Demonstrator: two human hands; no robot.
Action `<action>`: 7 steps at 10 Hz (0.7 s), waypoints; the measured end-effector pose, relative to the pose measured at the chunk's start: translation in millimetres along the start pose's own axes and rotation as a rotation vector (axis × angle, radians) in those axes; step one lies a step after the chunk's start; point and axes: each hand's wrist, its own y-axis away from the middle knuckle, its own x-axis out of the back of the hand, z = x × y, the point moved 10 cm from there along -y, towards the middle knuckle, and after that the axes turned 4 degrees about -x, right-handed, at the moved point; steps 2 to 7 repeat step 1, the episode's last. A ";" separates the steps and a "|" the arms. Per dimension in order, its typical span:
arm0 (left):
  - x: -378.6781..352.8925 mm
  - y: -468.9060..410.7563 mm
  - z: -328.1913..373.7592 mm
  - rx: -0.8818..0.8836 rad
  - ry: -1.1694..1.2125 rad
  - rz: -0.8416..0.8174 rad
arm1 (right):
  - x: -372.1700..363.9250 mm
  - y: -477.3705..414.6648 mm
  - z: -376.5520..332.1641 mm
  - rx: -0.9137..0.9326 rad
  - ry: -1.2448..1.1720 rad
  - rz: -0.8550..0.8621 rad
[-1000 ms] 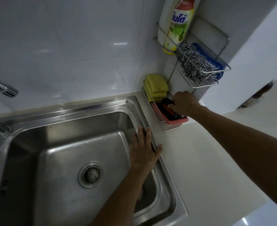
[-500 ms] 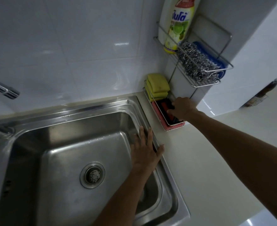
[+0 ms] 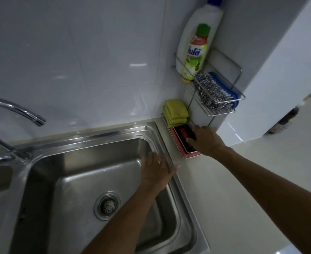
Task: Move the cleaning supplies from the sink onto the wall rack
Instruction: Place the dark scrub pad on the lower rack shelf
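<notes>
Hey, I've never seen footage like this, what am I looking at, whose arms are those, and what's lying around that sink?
There is no machine: a camera worn on a person's head looks down at their own bare hands. The left hand lies flat on the steel sink's right rim, holding nothing. The right hand rests on a dark scrubber in the rack's lower tray, beside yellow sponges; whether its grip has closed is unclear. The upper shelf holds a dish soap bottle, steel wool and a blue brush.
</notes>
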 end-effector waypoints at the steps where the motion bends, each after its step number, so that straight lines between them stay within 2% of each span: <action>1: 46.1 11.5 -30.1 0.063 -0.063 0.105 | 25.6 25.5 -13.5 0.034 0.011 0.047; 7: 46.1 11.5 -30.1 0.063 -0.063 0.105 | 25.6 25.5 -13.5 0.034 0.011 0.047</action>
